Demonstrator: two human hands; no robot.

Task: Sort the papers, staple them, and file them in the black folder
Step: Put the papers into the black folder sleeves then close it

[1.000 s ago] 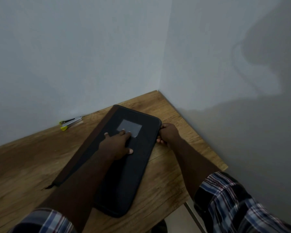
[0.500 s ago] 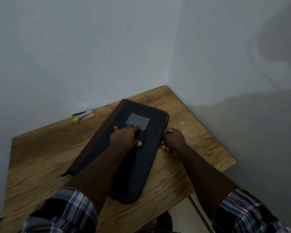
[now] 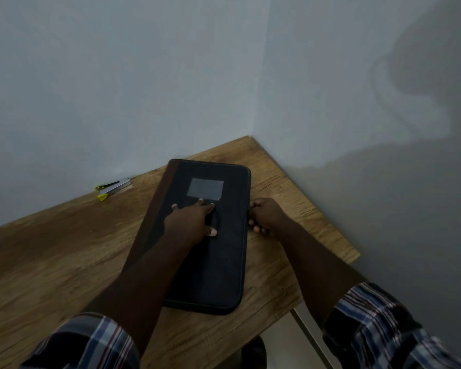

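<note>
Two pale grey walls meet in a corner behind a wooden worktop [image 3: 64,262], and the light is dim, with a soft shadow thrown on the right wall. The black folder [image 3: 218,262] lies closed and flat on the right half of the worktop, its long side running from the near edge toward the corner, a brown spine along its left edge and a grey label patch [image 3: 205,188] on the far part of its cover. The left hand [image 3: 194,222] rests palm-down on the cover, fingers [image 3: 201,201] spread and straight, their tips just short of the label, so it seems to be steadying the folder and not gripping it. The right hand [image 3: 266,217] sits at the folder's right edge with its fingers curled against the rim; it looks like a pinch on a zip pull or on the cover edge, though the dark makes it hard to tell which. The step in hand is probably opening or closing the folder along that side. To do it well, the flat hand should keep even pressure near the middle so the folder does not slide toward the near edge, while the right one travels smoothly along the rim and round the rounded corner without jerking. A small stapler [image 3: 113,186] with yellow tips lies at the far left by the wall, well apart from both hands. No loose papers show.
</note>
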